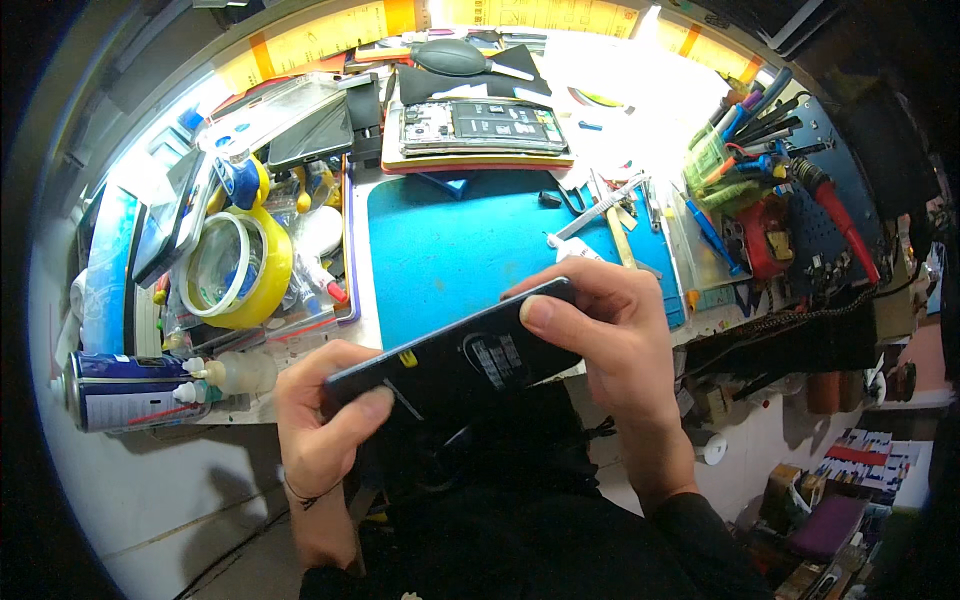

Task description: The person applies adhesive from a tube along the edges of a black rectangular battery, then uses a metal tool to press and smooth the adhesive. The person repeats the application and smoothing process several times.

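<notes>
The left hand (325, 415) and right hand (615, 345) pinch a flat black device (445, 370) at opposite ends, holding it tilted at the near edge of a blue mat (450, 250). Beyond the mat, an opened device (485, 125) shows its inner parts.

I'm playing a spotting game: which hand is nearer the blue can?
Left. The left hand is right of the blue can, past the bottles; the right hand is farther right, at the far end of the phone.

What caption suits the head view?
Left hand and right hand hold a dark device at a cluttered workbench with a blue mat.
</notes>
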{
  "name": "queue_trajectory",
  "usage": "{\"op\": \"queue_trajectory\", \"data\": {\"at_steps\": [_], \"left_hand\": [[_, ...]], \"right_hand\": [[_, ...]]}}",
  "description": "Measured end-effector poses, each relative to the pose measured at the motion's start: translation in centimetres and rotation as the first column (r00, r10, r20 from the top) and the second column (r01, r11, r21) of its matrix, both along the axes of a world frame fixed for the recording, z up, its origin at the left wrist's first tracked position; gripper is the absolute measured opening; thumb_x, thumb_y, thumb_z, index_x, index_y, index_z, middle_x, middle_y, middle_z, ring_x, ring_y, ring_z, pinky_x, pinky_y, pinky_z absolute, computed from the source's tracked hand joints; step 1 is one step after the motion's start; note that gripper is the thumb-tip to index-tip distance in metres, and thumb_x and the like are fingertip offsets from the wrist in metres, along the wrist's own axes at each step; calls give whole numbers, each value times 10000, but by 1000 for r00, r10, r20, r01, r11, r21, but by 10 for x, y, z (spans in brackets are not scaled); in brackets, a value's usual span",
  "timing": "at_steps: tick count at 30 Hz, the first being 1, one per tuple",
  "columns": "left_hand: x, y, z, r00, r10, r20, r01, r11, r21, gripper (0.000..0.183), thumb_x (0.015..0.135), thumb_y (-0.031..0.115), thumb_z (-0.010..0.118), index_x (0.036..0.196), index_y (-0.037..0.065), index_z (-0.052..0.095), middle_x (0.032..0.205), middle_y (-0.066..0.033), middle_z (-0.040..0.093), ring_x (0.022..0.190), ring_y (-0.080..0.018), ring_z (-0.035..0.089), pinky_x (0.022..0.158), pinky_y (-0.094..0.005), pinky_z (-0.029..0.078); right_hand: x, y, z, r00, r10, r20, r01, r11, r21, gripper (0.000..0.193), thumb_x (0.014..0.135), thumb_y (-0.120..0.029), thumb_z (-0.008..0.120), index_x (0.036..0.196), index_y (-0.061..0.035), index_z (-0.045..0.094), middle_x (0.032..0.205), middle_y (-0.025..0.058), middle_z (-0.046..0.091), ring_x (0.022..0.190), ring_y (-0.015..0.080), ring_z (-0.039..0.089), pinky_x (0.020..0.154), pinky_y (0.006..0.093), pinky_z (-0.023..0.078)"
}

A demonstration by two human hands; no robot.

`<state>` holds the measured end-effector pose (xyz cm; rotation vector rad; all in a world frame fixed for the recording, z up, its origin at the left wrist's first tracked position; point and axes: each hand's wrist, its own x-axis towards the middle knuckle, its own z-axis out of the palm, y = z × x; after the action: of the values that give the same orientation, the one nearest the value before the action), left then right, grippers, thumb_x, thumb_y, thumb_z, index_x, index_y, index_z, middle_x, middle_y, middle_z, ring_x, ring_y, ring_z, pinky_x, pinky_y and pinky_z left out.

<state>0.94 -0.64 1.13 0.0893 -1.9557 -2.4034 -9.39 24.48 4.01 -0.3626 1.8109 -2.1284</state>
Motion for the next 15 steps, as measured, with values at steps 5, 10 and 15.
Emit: {"op": "queue_trajectory", "data": {"at_steps": [5,10,15], "left_hand": [[-24,13,56,873,-456,174,483,859,-174,802,872,83,799,1558,-74,415,1139,-208,775,994,-186,739,913,-305,565],[-58,36,69,841,-509,181,486,567,-665,706,861,181,830,1486,26,541,768,-208,679,679,-162,709,597,-393,490],[-81,27,53,903,-404,146,429,853,-298,279,953,195,780,1129,-10,710,844,-38,717,724,-82,623,639,-262,500]], "right_hand": [[12,4,23,980,189,-65,-170,959,227,241,876,-208,834,990,3,807,792,70,750,706,99,681,615,220,466],[9,14,21,872,204,-445,7,904,428,238,901,-247,836,969,-20,808,796,97,756,711,128,705,637,238,506],[-5,63,8,574,191,-796,622,531,576,363,842,-269,883,1073,-32,734,940,96,711,880,204,653,741,366,521]]}}
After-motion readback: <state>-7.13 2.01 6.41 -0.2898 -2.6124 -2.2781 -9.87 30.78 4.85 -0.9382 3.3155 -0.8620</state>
